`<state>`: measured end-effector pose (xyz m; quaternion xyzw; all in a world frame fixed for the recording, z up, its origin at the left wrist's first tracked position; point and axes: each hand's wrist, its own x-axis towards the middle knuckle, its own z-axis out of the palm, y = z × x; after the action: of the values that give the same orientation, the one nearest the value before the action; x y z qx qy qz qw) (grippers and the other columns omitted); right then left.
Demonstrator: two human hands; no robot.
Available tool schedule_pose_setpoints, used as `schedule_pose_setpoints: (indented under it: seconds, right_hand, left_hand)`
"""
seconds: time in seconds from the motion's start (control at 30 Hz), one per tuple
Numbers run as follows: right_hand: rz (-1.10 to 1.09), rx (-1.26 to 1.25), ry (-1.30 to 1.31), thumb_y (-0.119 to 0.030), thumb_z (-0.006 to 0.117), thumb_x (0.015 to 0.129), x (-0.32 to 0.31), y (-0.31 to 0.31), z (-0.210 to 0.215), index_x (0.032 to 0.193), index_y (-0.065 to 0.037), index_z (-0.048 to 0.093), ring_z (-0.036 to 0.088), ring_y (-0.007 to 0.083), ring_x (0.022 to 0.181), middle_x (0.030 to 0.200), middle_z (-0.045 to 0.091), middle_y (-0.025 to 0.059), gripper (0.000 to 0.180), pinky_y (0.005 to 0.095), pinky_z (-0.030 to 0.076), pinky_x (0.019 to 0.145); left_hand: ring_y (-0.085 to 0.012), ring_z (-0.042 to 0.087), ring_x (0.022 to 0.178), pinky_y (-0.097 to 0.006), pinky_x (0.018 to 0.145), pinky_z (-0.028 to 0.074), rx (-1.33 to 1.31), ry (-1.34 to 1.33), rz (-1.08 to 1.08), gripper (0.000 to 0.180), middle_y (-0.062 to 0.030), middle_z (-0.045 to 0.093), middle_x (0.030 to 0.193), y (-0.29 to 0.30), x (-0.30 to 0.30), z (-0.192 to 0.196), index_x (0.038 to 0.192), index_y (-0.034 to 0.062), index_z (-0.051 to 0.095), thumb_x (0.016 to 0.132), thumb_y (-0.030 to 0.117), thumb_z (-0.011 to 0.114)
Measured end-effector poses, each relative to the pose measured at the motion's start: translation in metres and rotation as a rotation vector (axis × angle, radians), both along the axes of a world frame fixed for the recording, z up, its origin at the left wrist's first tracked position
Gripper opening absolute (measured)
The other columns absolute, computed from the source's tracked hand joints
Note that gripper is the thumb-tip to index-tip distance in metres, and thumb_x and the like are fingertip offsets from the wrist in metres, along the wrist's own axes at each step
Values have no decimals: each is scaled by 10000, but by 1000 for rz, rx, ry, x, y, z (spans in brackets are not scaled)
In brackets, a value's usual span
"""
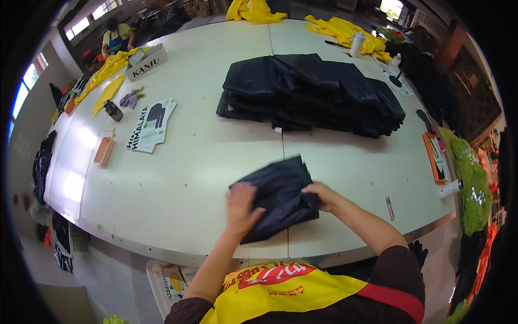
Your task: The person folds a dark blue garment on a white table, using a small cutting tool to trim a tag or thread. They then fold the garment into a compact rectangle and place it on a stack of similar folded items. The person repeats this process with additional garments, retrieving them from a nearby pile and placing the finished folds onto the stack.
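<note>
A folded dark navy garment point(280, 194) lies at a slant near the front edge of the white table, its surface creased. My left hand point(241, 209) rests flat on the garment's left side, thumb spread away from the fingers, slightly blurred. At the right edge, my right hand point(322, 195) grips the cloth, with its fingertips partly hidden. Farther back, several similar dark folded garments point(307, 92) are heaped in a wide, uneven pile that neither hand touches.
Small thread snips point(389, 208) lie right of my right arm. An orange tray point(433, 156) and a white bottle point(451, 189) stand by the right edge. Printed sheets point(152, 125), a dark bottle point(113, 110) and a lettered box point(147, 62) sit left. Another person point(117, 38) is at the far left.
</note>
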<state>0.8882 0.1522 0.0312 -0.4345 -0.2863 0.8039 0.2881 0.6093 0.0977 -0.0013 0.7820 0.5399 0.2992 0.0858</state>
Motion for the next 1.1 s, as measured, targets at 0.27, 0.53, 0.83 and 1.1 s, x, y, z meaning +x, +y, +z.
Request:
schedule_pose_setpoints:
  seconds: [0.27,0.53,0.83,1.1]
  right_hand:
    - [-627,550,501,-146,613,784,-94,123,146,1056,0,555,618,186,881,997,613,81,314,283,518,782]
    - [-908,-9,324,-323,642,819,-165,296,81,1298,-38,348,433,326,1148,1298,405,131,630,526,447,857]
    - [-437,203,173,-298,594,833,-117,239,54,1143,-58,500,580,216,805,1002,559,119,402,352,507,646]
    - [-685,335,-451,-281,680,753,99,113,-37,1176,-67,515,560,160,938,1043,588,68,501,306,454,749]
  left_hand:
    - [-352,326,1264,-419,1054,248,53,-168,767,496,-219,399,1318,-53,-136,-45,1315,-45,346,889,142,519]
    - [-379,373,1215,-467,1039,254,-79,160,658,489,-213,468,1250,-55,-106,-56,1254,-41,414,836,152,579]
    - [-381,404,1168,-470,996,287,-55,121,618,500,-223,478,1232,-57,-107,-58,1241,-51,434,806,130,602]
    - [-355,266,1288,-462,1050,241,-204,-245,553,721,-240,288,1382,12,-72,-39,1348,-33,293,769,162,674]
